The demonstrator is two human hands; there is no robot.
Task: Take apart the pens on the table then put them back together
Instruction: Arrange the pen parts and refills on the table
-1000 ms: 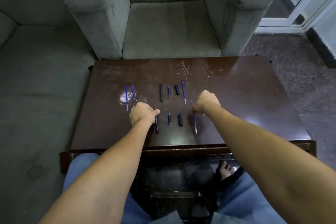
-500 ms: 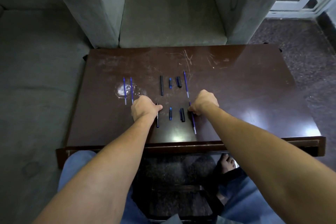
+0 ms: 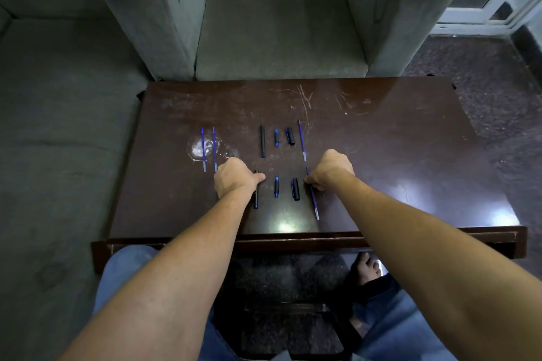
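No text, label, brand or number can be read anywhere. The pen parts point(image 3: 295, 188) look too small and dark for any print to show. The table point(image 3: 381, 155) bears only scratches.

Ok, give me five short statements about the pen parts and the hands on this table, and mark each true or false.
1. The left hand is on the near black barrel. True.
2. The right hand is lifting a cap off the table. False: its fingers are on the near blue refill, which lies on the table.
3. Two blue refills lie side by side at the left. True.
4. All the pens are assembled. False: barrels, caps and refills lie apart in rows.
5. The far black barrel stands upright. False: it lies flat.
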